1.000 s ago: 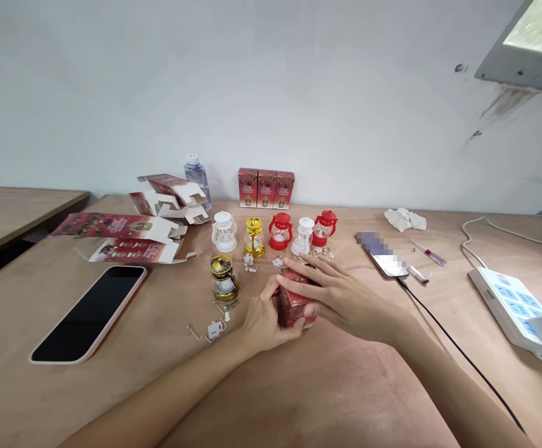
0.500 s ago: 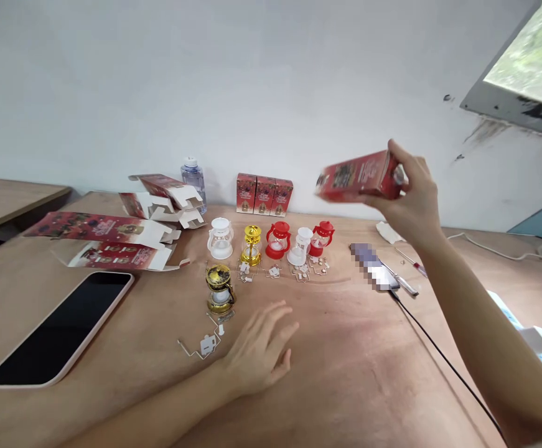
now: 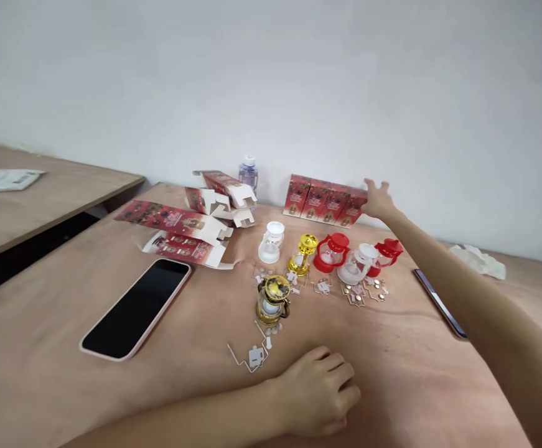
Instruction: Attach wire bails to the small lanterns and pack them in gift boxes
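Observation:
My right hand [image 3: 378,200] is stretched to the far side of the table, its visible fingers apart, against the right end of a row of several red printed boxes [image 3: 316,198]. It touches the end box [image 3: 351,208], which stands in line with the others near the wall. My left hand [image 3: 320,392] rests on the tabletop near me with fingers curled in and nothing visible in them. Closest to it are a bronze-gold mini lantern [image 3: 272,300] and a bent wire with a small white tag [image 3: 256,356].
Behind stand a white lantern [image 3: 271,242], a gold lantern [image 3: 303,255], a red lantern [image 3: 331,252], and others, with small parts before them. Flattened red cartons [image 3: 177,233], a water bottle [image 3: 248,172] and a phone [image 3: 137,311] lie left. Another phone [image 3: 440,305] and crumpled tissue [image 3: 478,260] are right.
My right hand has brought the red box from mid-air down to the row's right end, and its fingers have spread. My left hand has curled its fingers. The view has turned left.

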Available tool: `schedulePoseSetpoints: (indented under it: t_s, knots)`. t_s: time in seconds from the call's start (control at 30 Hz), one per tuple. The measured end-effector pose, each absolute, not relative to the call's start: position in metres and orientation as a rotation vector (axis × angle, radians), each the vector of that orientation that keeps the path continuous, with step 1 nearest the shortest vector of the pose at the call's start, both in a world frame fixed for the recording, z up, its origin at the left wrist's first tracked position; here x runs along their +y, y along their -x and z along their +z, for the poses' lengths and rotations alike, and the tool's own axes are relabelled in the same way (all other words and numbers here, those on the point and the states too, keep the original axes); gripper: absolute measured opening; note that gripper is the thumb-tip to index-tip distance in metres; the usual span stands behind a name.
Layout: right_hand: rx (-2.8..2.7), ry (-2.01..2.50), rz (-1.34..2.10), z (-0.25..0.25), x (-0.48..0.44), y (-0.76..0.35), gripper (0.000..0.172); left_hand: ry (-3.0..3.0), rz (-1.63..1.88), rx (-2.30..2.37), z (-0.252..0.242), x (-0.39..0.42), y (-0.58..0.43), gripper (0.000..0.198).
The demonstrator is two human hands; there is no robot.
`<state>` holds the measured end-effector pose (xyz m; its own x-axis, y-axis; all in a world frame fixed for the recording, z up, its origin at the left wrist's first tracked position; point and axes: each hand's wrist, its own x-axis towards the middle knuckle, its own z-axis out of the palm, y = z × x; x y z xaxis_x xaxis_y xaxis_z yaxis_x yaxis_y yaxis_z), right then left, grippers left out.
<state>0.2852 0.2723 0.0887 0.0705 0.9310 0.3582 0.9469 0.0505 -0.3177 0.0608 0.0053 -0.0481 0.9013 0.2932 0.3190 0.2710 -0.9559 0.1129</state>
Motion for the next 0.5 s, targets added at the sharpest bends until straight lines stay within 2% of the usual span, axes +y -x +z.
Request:
schedulePoseSetpoints:
  t_s: [0.1,0.23,0.4,0.5]
  knots:
    - [-1.950,1.637,-0.183,0.092,0.239,-0.248,0.071,-2.993,0.536,0.432,-0.048,0.006,-0.062,0.019]
    - [-2.408,1.017,-0.038,0.090,0.146,-0.177,0.041,-2.990,0.613,0.433,-0.049,0.006,-0.062,0.015]
    - [-2.845,1.088,0.065,0.074,0.074,-0.127,0.045,-3.040,0.559,0.441,-0.050,0.006,-0.062,0.019]
    - [-2.772,1.161,0.268,0.070,0.076,-0.137,0.035,-3.051,0.528,0.435,-0.049,0.006,-0.061,0.015]
